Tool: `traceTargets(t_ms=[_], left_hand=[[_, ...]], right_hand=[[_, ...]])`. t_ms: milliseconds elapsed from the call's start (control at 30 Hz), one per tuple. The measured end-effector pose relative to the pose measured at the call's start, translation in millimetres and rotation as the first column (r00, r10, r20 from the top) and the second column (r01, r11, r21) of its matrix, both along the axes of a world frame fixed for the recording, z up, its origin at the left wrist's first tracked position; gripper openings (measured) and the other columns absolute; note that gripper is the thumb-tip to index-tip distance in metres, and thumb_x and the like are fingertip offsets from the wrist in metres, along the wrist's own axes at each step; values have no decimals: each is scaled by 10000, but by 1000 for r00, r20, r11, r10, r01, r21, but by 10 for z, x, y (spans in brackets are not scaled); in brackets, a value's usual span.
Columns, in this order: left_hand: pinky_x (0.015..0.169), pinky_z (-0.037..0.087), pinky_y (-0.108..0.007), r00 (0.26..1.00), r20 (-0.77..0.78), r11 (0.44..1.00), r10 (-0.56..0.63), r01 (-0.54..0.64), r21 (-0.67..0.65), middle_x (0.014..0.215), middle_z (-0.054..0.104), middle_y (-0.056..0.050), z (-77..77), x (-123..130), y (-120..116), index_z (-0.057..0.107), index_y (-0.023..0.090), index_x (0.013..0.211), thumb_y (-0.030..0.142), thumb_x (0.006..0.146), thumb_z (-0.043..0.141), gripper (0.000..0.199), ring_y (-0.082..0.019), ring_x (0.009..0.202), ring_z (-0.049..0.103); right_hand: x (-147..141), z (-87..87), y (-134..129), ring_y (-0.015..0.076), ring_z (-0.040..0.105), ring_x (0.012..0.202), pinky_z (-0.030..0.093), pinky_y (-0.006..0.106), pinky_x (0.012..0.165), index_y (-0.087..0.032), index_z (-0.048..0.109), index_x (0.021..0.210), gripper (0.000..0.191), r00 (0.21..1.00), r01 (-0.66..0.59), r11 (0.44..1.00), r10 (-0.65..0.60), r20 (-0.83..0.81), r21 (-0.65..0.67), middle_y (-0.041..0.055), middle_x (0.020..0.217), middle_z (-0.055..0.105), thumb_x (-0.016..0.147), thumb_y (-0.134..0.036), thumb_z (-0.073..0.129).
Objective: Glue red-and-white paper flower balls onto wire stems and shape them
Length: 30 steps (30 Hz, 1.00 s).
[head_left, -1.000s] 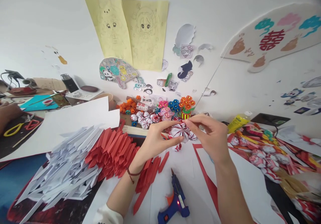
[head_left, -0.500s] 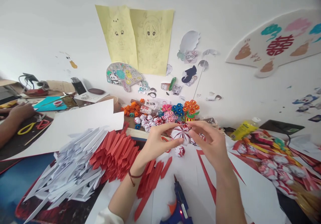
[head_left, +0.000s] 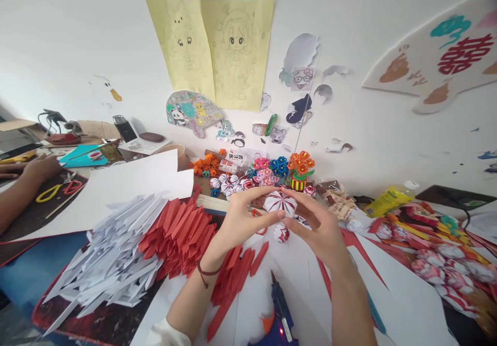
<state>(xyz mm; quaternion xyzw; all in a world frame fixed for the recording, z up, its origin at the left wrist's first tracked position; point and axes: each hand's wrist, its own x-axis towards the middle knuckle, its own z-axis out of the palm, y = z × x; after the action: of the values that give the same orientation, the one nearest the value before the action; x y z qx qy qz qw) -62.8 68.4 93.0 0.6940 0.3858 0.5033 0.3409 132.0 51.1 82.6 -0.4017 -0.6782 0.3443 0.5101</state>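
A round red-and-white striped paper ball [head_left: 280, 205] is held up between my two hands. My left hand [head_left: 246, 216] has its fingers curved over the ball's top and its thumb at the lower left edge. From the other side, my right hand [head_left: 320, 227] touches it with the fingertips and thumb. Just below sits a smaller striped ball [head_left: 281, 233]. A blue glue gun [head_left: 280, 310] with a lit red light lies on white paper below my hands. Folded red strips [head_left: 233, 279] lie beside my left wrist.
Piles of white strips [head_left: 120, 247] and red strips [head_left: 178, 235] cover the left. Paper flowers [head_left: 301, 164] stand by the wall. A yellow bottle [head_left: 390, 200] and more striped balls [head_left: 442, 268] lie right. Another person's hand [head_left: 42, 170] is at far left.
My right hand has moved left and closed in on the striped ball, with its fingertips now against it. The view has shifted slightly.
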Motion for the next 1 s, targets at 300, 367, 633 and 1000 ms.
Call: traceTargets(t_ms=[300, 367, 633, 1000], left_hand=[[826, 507, -273, 999, 0, 998, 46, -46, 47, 1116, 766, -42, 7, -13, -9, 725, 203, 1219, 353, 798, 803, 454, -188, 898, 660], [840, 507, -276, 999, 6, 998, 49, -49, 44, 1128, 764, -44, 11, -19, -17, 726, 202, 1216, 355, 801, 800, 448, -197, 933, 665], [866, 514, -283, 997, 12, 997, 77, -78, 28, 1145, 763, -58, 8, -19, -17, 732, 191, 1200, 400, 798, 802, 458, -226, 1014, 684], [908, 547, -308, 969, 240, 989, -50, 81, -121, 1039, 771, -79, -27, -29, 36, 734, 164, 1192, 378, 799, 803, 453, -251, 1042, 693]], right_hand=[[-76, 25, -7, 206, 648, 1206, 509, 320, 1059, -312, 638, 1336, 479, 959, 149, 924, -223, 178, 352, 33, 1318, 686, 870, -269, 740], [-97, 21, -11, 207, 663, 1182, 520, 312, 1047, -296, 644, 1331, 470, 949, 165, 892, -260, 179, 420, 42, 1299, 697, 872, -257, 736], [-148, -60, 9, 212, 670, 1177, 540, 321, 1037, -294, 600, 1383, 501, 931, 159, 826, -308, 197, 541, 58, 1308, 687, 901, -189, 690], [-90, -44, 50, 241, 667, 1187, 555, 366, 1043, -307, 529, 1444, 642, 924, 101, 763, -310, 225, 638, 74, 1310, 680, 854, -173, 743]])
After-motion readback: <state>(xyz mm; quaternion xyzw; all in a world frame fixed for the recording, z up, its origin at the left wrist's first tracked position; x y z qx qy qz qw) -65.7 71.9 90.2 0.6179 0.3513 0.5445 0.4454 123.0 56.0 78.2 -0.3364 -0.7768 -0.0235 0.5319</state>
